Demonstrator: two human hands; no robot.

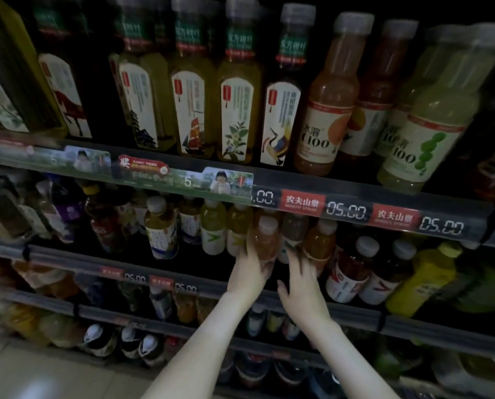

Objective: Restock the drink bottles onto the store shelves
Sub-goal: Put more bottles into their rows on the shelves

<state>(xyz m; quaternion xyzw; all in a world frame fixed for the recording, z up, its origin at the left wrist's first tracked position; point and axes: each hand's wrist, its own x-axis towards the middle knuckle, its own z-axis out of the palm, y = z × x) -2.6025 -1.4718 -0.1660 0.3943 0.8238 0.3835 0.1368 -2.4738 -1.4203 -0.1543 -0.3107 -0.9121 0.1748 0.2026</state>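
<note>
An orange drink bottle [265,240] with a white cap stands at the front of the second shelf [355,312]. My left hand [247,270] grips it from the left and below. Just to its right, my right hand [299,279] reaches in with straight fingers that touch the foot of a neighbouring bottle [292,236]. Another orange bottle [319,244] stands to the right of that. The scene is dim and a little blurred.
The top shelf holds tall tea bottles [237,102] and orange and pale green juice bottles [324,110]. A price strip [347,211] runs over the second shelf. Red tea bottles [353,272] and a yellow bottle [425,277] stand to the right. Lower shelves hold several more bottles.
</note>
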